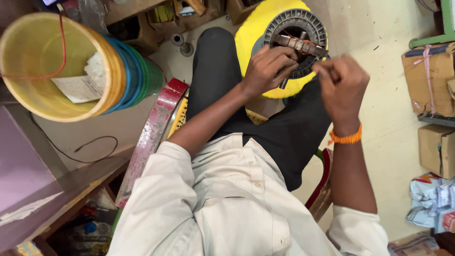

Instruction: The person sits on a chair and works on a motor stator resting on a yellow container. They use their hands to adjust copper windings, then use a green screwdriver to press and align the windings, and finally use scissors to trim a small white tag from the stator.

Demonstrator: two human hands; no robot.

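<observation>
A round grey slotted motor stator [298, 28] with copper windings and a shaft rests on a yellow stool [251, 33] in front of my knees. My left hand [268, 68] grips the stator's lower left side, fingers curled over the rim. Just right of the stator, my right hand [341, 87] hovers with fingertips pinched together, likely on a thin wire too fine to see. An orange band circles that wrist.
A stack of yellow, blue and green buckets [61, 66] holding paper stands at left. A red-edged chair frame [151, 132] is beside my leg. Cardboard boxes [433, 80] line the right side. A wooden bench [57, 189] runs along the lower left.
</observation>
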